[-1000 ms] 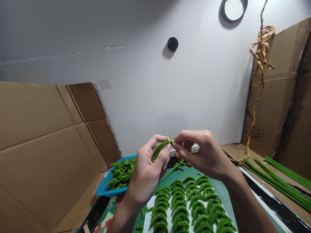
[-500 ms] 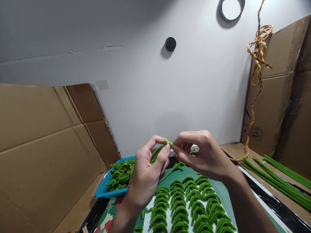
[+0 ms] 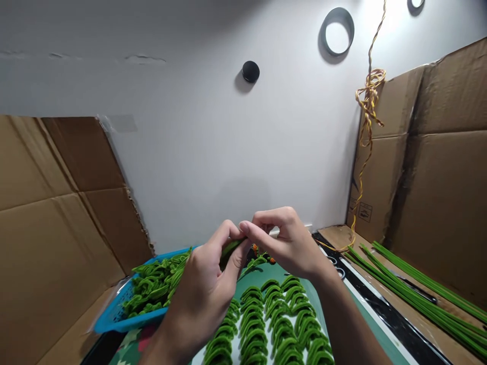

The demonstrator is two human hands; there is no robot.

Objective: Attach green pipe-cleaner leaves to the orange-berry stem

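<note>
Slippage is what I'd worry about in the head view, tbh. The left hand (image 3: 207, 279) has its thumb and fingers closed around a fuzzy green piece (image 3: 229, 250), so that's sitting right inside the grip, raised above the rows of curved green pieces (image 3: 253, 317). The right hand (image 3: 289, 246) crowds in just beside it, thumb laid over near the left fingertips, but whether it's pinching the end or only resting there I can't tell, since that end is hidden. If the left thumb eases off while the right one pulls, my guess is the end could spring loose or twist crooked. Squeezing too hard might flatten the fuzz too. And if it drops, it'd probably land in the rows below the grip and knock a few out of line. The blue basket (image 3: 125, 323) left of the grip and the long green stems (image 3: 414, 296) well off to its right look far enough away to be safe. Compared with half a second ago, the knotted tip that poked up past the left thumb is now covered, the right thumb has come across toward the left fingers, and the whole view has swung right, so the basket shows more fully.
</note>
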